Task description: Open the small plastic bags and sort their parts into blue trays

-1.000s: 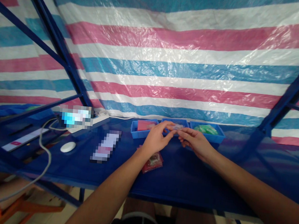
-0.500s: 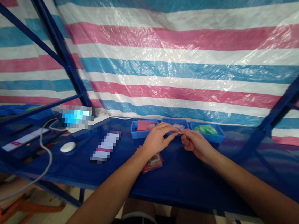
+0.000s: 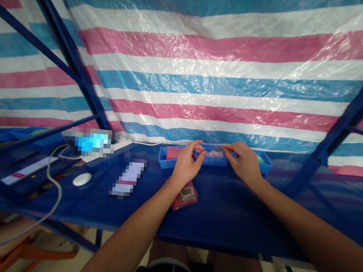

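Observation:
My left hand (image 3: 189, 160) is over the right side of the left blue bin (image 3: 166, 163), its thumb and fingers curved with a gap between them. Nothing shows in it. My right hand (image 3: 244, 160) hovers at the right end of the middle blue bin (image 3: 212, 160), thumb and fingertips pinched together. What they pinch, if anything, is too small to make out. Small clear packets (image 3: 214, 153) lie in the middle bin. Below my left wrist, a pile of red plastic packets (image 3: 186, 197) rests on the table, partly covered by my forearm.
A red card-like item (image 3: 173, 152) lies in the left bin. The right bin (image 3: 268, 164) holds green packets (image 3: 260, 159), mostly behind my right hand. Leftward on the blue table (image 3: 225, 216) are a blurred phone (image 3: 128, 178), a white mouse (image 3: 82, 179), a lit screen (image 3: 92, 142) and a cable (image 3: 58, 193).
My hands, which met fingertip to fingertip, have drawn apart. The left moved slightly left; the right moved up and right, over the bins. The middle bin's contents show more now.

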A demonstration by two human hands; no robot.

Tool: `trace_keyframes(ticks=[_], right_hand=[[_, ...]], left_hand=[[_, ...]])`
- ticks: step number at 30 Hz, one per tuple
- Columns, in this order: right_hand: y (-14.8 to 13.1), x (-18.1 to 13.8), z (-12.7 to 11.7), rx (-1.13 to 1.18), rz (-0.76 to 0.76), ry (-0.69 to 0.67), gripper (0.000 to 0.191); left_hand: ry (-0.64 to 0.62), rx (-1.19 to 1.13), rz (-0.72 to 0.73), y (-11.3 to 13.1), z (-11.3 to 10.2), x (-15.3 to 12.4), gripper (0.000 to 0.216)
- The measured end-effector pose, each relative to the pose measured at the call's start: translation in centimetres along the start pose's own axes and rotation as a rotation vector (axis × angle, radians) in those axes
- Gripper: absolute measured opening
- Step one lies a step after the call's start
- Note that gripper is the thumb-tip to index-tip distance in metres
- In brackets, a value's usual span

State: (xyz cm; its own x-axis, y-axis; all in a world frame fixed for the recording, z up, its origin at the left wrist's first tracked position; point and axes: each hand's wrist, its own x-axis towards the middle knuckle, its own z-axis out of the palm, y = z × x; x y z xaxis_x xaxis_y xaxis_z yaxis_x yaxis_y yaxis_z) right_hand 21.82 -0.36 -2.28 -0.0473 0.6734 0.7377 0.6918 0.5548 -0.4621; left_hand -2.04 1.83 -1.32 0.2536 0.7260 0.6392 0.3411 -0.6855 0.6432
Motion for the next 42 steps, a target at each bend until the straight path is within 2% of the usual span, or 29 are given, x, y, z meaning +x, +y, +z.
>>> trace_keyframes(ticks=[5,9,11,13,15,16,18,23,26,29,32,36,40,42], right_hand=[[1.2,0.4,0.9,-0.138,-0.216,-0.205,0.028],[-1.1,-0.9,1.6,-0.108,-0.324,-0.212,0.037],[-3.2,-1.9,1.8,0.006,-0.398,-0.344,0.039],[-5.1,-2.9,2.1,0.136,-0.45,-0.562,0.045],[-6.4,-3.8,2.5,0.225,-0.491,-0.673,0.061],[-6.7,-4.1,2.7,0.244,-0.498,-0.71,0.062],[-6.8,-4.4,3.0,0.253,-0.503,-0.727,0.058],[-6.3,-3.6,2.3,0.211,-0.548,-0.663,0.03],[-6.2,-3.1,1.1,0.242,-0.468,-0.593,0.026],[-5.4,-2.9,0.3,0.262,-0.237,-0.447,0.028],[-3.9,-2.8,0.2,0.284,-0.002,-0.349,0.038],[-2.1,-2.6,0.7,0.348,0.193,-0.266,0.044],[-1.9,-2.5,1.2,0.575,0.292,-0.263,0.03],[-2.1,-2.5,1.4,0.719,0.331,-0.258,0.031]], left_hand=[[0.004,0.054,0.026,0.3,-0.2,0.0,0.034],[-0.004,0.129,0.095,0.6,-0.4,-0.2,0.033],[-0.019,0.188,0.153,0.7,-0.5,-0.4,0.034],[-0.052,0.237,0.185,0.8,-0.7,-0.5,0.035],[-0.089,0.257,0.18,0.8,-0.8,-0.5,0.036],[-0.102,0.258,0.171,0.8,-0.8,-0.5,0.036],[-0.113,0.259,0.156,0.8,-0.8,-0.5,0.036],[-0.106,0.245,0.121,1.0,-0.8,-0.4,0.036],[-0.082,0.127,0.07,1.4,-1.1,-0.3,0.037],[-0.098,-0.11,-0.007,1.6,-1.3,-0.1,0.044],[-0.177,-0.308,-0.067,1.5,-1.0,0.0,0.048],[-0.264,-0.346,-0.127,0.7,-0.2,-0.1,0.043],[-0.239,-0.37,-0.161,0.0,0.3,-0.1,0.035],[-0.223,-0.425,-0.165,0.0,0.4,-0.1,0.034]])
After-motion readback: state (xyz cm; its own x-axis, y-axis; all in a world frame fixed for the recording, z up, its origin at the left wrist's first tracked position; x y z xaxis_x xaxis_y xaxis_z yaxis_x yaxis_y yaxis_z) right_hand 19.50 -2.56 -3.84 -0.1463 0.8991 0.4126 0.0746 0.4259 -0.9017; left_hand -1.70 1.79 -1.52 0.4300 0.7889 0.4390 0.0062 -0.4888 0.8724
